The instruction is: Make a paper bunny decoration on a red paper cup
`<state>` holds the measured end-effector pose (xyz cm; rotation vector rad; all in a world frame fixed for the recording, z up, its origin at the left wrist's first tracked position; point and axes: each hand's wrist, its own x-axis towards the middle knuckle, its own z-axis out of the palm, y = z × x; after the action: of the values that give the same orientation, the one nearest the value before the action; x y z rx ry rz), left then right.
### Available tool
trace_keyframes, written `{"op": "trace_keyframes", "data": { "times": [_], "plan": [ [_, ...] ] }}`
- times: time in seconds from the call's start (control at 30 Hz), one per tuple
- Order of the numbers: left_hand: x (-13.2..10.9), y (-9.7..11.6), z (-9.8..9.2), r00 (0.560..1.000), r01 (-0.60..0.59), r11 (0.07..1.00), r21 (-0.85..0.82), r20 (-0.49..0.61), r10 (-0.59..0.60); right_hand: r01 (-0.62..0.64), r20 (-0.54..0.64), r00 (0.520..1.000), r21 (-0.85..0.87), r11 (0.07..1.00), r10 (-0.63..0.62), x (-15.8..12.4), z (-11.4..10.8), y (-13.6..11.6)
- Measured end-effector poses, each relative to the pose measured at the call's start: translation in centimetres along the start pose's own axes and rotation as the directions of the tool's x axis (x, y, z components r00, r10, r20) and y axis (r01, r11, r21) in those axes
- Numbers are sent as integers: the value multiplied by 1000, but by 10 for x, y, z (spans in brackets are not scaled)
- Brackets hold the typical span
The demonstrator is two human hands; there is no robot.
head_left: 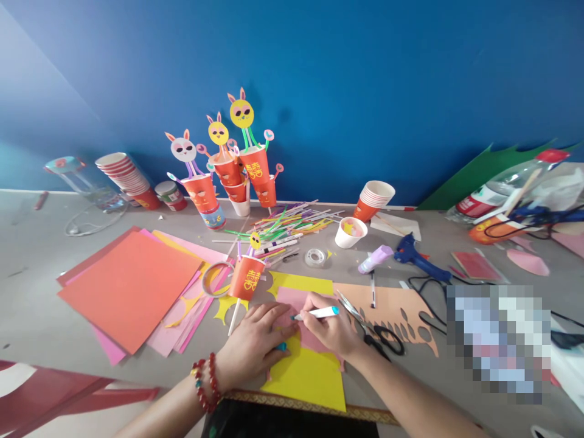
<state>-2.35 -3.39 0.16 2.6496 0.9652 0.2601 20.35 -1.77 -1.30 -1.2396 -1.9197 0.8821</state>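
Note:
My right hand point(331, 322) grips a white felt-tip pen point(323, 312) with a blue end, its tip down on a pink sheet of paper point(292, 297). My left hand point(260, 337) lies with its fingers stretched over the left part of that sheet. A blue pen cap point(281, 346) shows beside my left thumb; whether the hand holds it I cannot tell. Yellow paper point(310, 377) lies beneath the pink sheet. Just beyond my left hand stands a red paper cup point(247, 277) with a small yellow face above it. Black-handled scissors point(385, 340) lie right of my right hand.
Stacked coloured paper point(132, 286) lies left. Rabbit-faced cup figures point(198, 188) stand behind, near loose straws point(292, 225). A tape roll point(314, 258), a white cup point(350, 234), a glue stick point(375, 260) and a blue glue gun point(422, 258) with a cord are further right.

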Motion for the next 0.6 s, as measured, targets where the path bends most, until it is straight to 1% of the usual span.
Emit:
{"op": "trace_keyframes", "data": {
  "times": [0.27, 0.43, 0.6],
  "plan": [
    [0, -1, 2, 1000, -4, 1000, 4, 4, 4, -14, -13, 1000, 14, 1000, 15, 2, -2, -3],
    [0, -1, 1, 1000, -2, 1000, 10, 0, 2, -7, 2, 1000, 1, 1000, 7, 2, -2, -3],
    [0, -1, 1, 1000, -1, 1000, 12, 3, 1, -23, -23, 999, 5, 1000, 23, 1, -1, -2]
  ]
}}
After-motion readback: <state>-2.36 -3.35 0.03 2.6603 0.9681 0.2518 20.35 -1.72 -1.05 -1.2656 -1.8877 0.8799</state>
